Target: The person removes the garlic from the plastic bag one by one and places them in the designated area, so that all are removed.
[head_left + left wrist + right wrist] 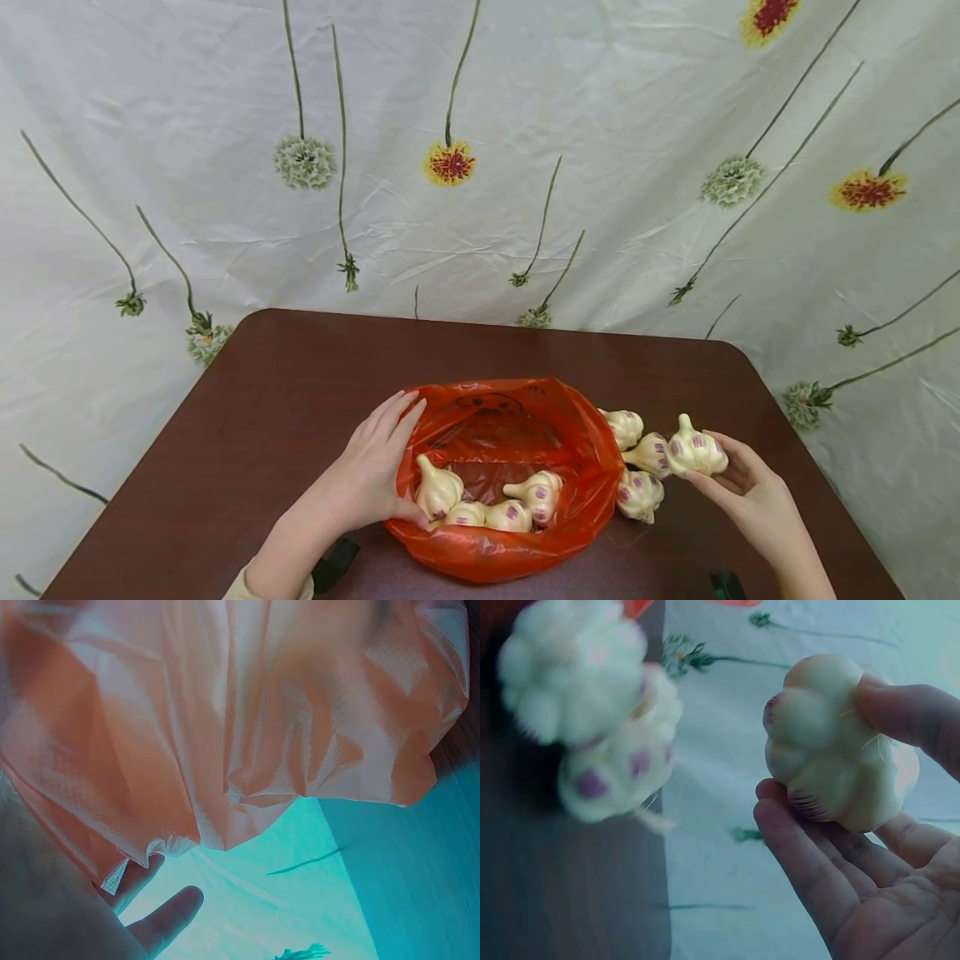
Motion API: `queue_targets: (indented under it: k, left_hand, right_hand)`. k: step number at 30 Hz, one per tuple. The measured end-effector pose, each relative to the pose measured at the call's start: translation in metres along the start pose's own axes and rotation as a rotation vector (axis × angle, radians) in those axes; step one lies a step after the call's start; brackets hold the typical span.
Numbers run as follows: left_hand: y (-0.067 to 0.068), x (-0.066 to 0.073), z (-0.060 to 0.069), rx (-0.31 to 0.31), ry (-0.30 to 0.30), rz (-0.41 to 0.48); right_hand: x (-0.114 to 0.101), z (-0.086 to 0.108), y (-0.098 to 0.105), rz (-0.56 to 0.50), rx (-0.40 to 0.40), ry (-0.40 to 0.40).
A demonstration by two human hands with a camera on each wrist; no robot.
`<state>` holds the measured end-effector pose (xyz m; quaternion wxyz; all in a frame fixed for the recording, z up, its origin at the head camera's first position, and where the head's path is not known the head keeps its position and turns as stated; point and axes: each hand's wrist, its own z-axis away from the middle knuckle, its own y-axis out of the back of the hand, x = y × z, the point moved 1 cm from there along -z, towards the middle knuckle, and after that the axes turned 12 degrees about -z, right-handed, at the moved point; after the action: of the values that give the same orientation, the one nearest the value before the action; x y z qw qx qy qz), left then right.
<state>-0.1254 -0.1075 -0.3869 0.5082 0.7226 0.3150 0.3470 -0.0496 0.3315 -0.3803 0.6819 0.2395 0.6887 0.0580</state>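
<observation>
A red plastic bag (510, 560) sits wide-mouthed on the table, with several garlic bulbs (540, 495) inside. My left hand (378, 467) holds the bag's left rim, thumb at the front and fingers further back. In the left wrist view, the bag's crumpled side (247, 697) covers much of the hand. Right of the bag, my right hand (757, 492) grips one garlic bulb (697, 452), its stem pointing up in the head view. The right wrist view shows this bulb (840, 750) between thumb and fingers. Three other bulbs (640, 496) lie against the bag's right side.
The dark brown table (315, 367) has rounded far corners. Behind it hangs a pale cloth (240, 167) printed with flowers. Dark straps show near both wrists, the left one (335, 565) beside the bag.
</observation>
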Motion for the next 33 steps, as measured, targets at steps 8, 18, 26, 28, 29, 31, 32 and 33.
queue_targets:
  k: [8,18,26,28,29,31,32,33]
  left_hand:
    - [0.001,0.0,0.0,-0.012,0.008,0.013]
    - [0.001,0.002,0.001,-0.014,0.006,0.015]
    - [0.0,0.001,0.001,-0.003,0.001,0.014]
    - [0.0,0.0,0.001,-0.003,0.0,0.013]
    - [0.0,0.0,0.001,-0.004,0.001,0.014]
    - [0.0,0.0,0.001,-0.01,0.005,0.018]
    - [0.0,0.0,0.001,-0.013,0.008,0.021]
    - [0.0,0.0,0.001,-0.016,0.01,0.024]
  right_hand:
    - [0.022,0.004,0.009,0.171,-0.041,-0.151]
    - [0.049,0.003,-0.001,0.263,-0.115,-0.214]
    - [0.057,-0.001,-0.008,0.311,-0.142,-0.216]
    - [0.057,-0.002,-0.009,0.325,-0.147,-0.218]
    - [0.057,-0.002,-0.009,0.319,-0.149,-0.223]
    - [0.057,-0.002,-0.009,0.316,-0.153,-0.228]
    - [0.056,-0.002,-0.009,0.316,-0.154,-0.228]
    - [0.056,-0.002,-0.009,0.311,-0.156,-0.232]
